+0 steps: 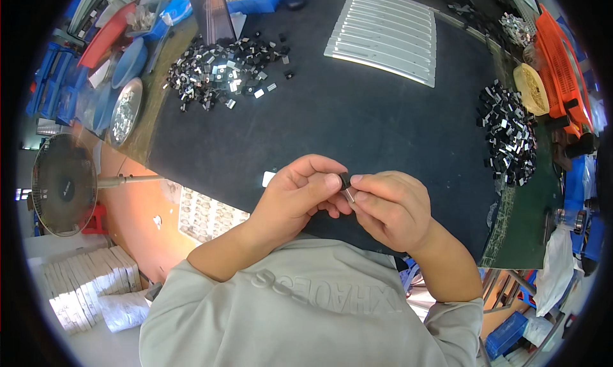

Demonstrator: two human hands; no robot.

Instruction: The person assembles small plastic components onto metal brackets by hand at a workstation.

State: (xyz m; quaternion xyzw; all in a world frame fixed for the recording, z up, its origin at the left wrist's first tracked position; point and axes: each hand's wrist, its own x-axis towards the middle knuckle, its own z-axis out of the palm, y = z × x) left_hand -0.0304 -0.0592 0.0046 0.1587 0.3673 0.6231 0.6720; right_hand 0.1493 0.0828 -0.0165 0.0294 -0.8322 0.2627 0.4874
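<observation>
Close in front of my body, both hands meet over the near edge of the dark mat (306, 121). My left hand (292, 194) is closed, its thumb and forefinger pinching a small black part (345, 180). From the other side the fingertips of my right hand (399, 207) press on the same part, also closed. A thin silver metal piece (349, 195) shows at its lower end between the fingers; whether the two are joined I cannot tell. Beside my left wrist lies a small white rectangular piece (269, 179).
Loose black and silver parts form a heap (217, 73) at the far left and another heap (509, 134) at the right. A white ribbed tray (383, 35) lies at the back. Basins (129, 64), a metal dish (126, 112), a fan (66, 184) and an orange basket (562, 67) stand around.
</observation>
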